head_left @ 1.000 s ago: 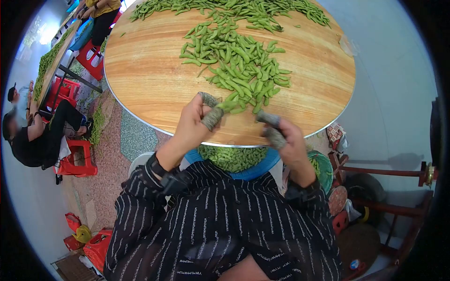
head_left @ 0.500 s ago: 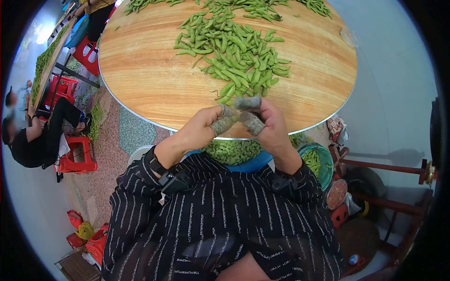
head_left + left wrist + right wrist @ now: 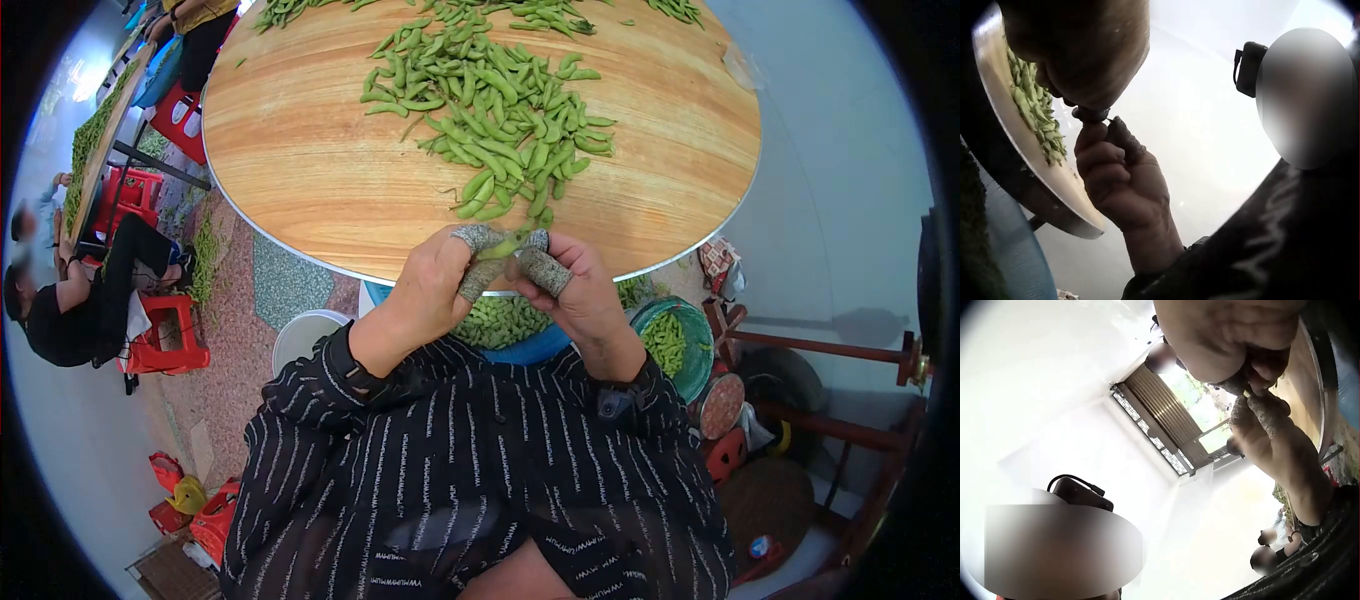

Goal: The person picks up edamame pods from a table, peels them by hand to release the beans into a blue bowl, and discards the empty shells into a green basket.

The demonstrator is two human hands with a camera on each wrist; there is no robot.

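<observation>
Both hands meet over the near edge of the round wooden table (image 3: 300,180), thumbs and forefingers wrapped in grey tape. My left hand (image 3: 430,285) pinches a green soybean pod (image 3: 497,248) between wrapped thumb and forefinger. At the pod's other end, the wrapped thumb and forefinger of my right hand (image 3: 590,300) pinch its tip, fingertips right against the left hand's. In the right wrist view a pale bit of the pod (image 3: 1247,394) shows between the fingertips. A loose pile of soybean pods (image 3: 500,110) lies just beyond the hands.
Below the table edge stands a blue basin (image 3: 535,348) of pods, partly hidden by the hands. A green bucket (image 3: 700,375) with pods is at the right, a white bucket (image 3: 300,340) at the left. More pods lie at the table's far side. Other people sit at a table on the left.
The right hand, apart from the left a second ago, has come leftward to meet it at the pod. Both hands now sit together near the table edge.
</observation>
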